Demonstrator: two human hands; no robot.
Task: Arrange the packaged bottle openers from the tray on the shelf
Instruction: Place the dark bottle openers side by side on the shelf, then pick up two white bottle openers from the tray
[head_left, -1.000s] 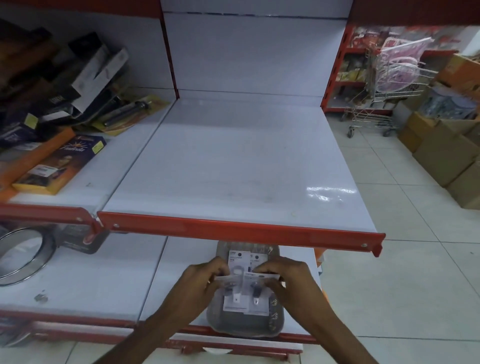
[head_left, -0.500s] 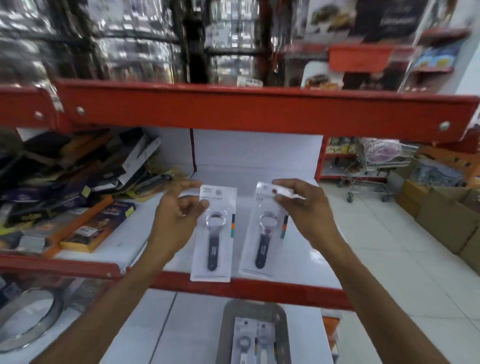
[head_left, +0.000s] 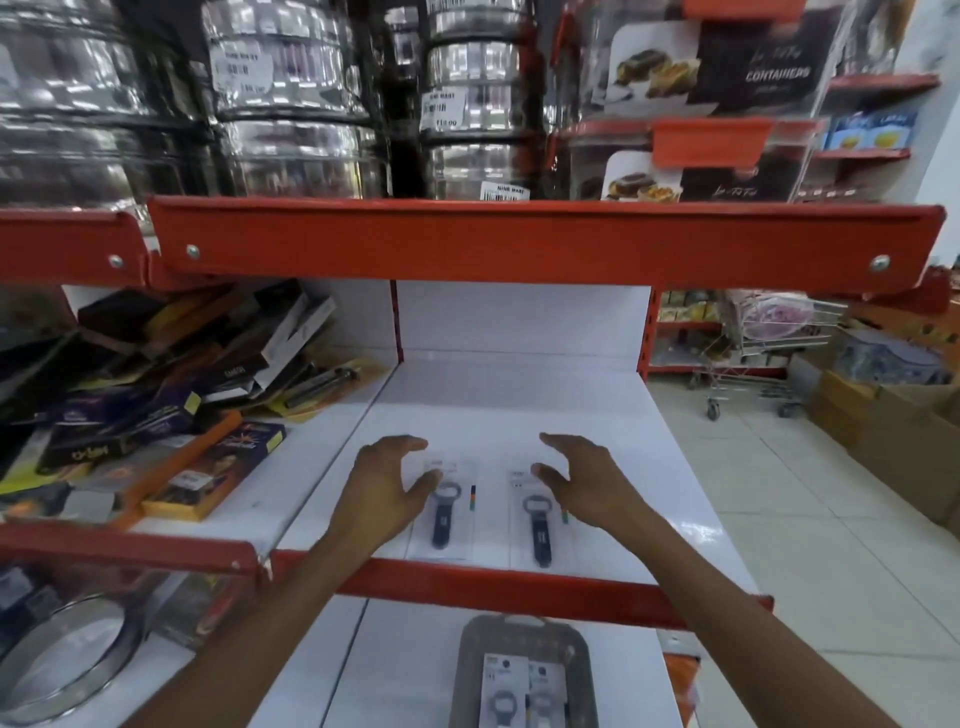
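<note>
Two packaged bottle openers lie flat side by side near the front of the white shelf: a left package and a right package, each a clear pack with a dark-handled opener. My left hand hovers open just left of the left package, its thumb at the pack's top edge. Over the top right corner of the right package, my right hand is open too. Below, on the lower shelf, a grey tray holds more packaged openers.
Boxed kitchen goods are piled on the shelf section to the left. The red front lip borders the shelf; a red upper shelf edge overhangs it, with steel tins above. A trolley and cardboard boxes stand on the floor at right.
Both hands picked one package each out of the tray, lifted them to the shelf, laid them flat side by side and let go; the fingers are now spread.
</note>
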